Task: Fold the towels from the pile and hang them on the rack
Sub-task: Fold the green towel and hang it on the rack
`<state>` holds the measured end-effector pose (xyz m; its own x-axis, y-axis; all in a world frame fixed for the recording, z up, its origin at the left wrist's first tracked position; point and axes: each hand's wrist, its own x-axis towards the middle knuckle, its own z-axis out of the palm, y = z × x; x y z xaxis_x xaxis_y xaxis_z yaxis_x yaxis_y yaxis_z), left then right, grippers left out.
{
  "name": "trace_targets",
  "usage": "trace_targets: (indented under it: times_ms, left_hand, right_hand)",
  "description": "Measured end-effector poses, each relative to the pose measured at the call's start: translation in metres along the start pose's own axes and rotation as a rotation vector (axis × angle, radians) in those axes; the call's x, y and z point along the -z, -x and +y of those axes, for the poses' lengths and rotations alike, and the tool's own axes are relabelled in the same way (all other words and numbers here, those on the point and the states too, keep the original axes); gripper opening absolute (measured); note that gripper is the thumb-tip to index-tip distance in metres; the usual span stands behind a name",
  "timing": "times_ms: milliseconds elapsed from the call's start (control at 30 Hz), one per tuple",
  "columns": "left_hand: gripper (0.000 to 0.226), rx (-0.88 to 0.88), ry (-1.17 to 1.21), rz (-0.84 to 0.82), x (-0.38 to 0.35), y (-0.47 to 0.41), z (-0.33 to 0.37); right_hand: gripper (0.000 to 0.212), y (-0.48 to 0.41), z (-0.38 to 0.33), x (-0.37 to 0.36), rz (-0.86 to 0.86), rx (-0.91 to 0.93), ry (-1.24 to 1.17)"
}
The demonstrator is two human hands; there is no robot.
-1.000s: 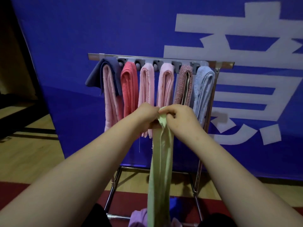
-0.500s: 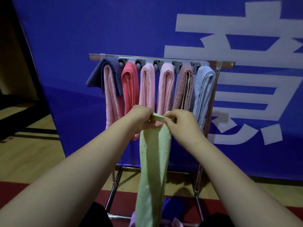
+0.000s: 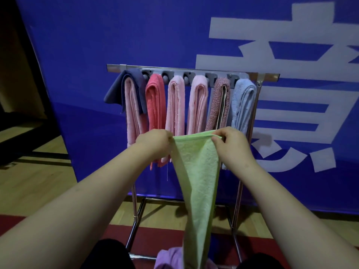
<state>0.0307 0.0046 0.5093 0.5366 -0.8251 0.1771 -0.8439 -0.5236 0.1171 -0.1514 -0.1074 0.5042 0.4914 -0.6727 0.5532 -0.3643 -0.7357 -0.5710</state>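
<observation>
A light green towel (image 3: 198, 171) hangs in front of me, its top edge stretched between my hands. My left hand (image 3: 155, 144) pinches the left end of that edge and my right hand (image 3: 231, 144) pinches the right end. The towel narrows as it drops toward the floor. Behind it stands the metal rack (image 3: 194, 71), whose pegs carry several folded towels: a navy one over pink (image 3: 132, 98), a coral one (image 3: 155, 105), two pink ones (image 3: 175, 105), a speckled mauve one (image 3: 218, 103) and a light blue one (image 3: 242, 103).
A lilac towel (image 3: 169, 258) of the pile lies low between my knees. A blue banner (image 3: 116, 35) with large white characters stands right behind the rack. Wooden floor (image 3: 29, 181) lies to the left, with a red strip nearer me.
My hands have drawn apart sideways, spreading the green towel's top edge from a bunched strip into a wide band. The rack's towels hang as before.
</observation>
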Motion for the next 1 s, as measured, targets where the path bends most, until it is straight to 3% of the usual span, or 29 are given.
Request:
trace_targets:
  times_ms: [167, 333, 400, 500, 567, 733, 867, 1000]
  left_hand:
    - [0.007, -0.009, -0.124, 0.197, 0.006, -0.015, -0.004]
    - [0.015, -0.121, -0.071, 0.619, 0.032, -0.012, 0.001]
    - [0.016, -0.073, -0.086, 0.536, 0.034, -0.012, 0.001]
    - [0.02, 0.051, -0.132, 0.119, 0.027, -0.011, 0.001]
    - [0.027, 0.032, -0.15, -0.027, 0.024, -0.011, 0.001]
    - [0.023, -0.047, -0.173, 0.358, 0.037, -0.013, -0.006]
    - [0.023, 0.001, -0.155, 0.236, 0.029, -0.013, -0.007]
    - [0.017, 0.012, -0.112, 0.276, 0.017, -0.013, -0.007]
  right_hand:
    - [0.019, -0.004, 0.007, 0.0, -0.03, -0.014, 0.052]
    - [0.02, -0.019, -0.005, 0.024, 0.181, 0.058, -0.023]
    - [0.019, -0.021, 0.0, 0.024, 0.13, 0.048, -0.001]
    - [0.017, -0.014, 0.017, 0.001, -0.143, -0.051, 0.127]
    - [0.017, -0.008, 0.022, -0.009, -0.185, -0.105, 0.125]
    - [0.017, -0.015, 0.017, 0.002, 0.048, -0.03, -0.012]
    - [0.016, -0.012, 0.02, -0.004, -0.025, -0.06, -0.004]
    - [0.012, -0.006, 0.02, -0.007, 0.026, -0.087, -0.037]
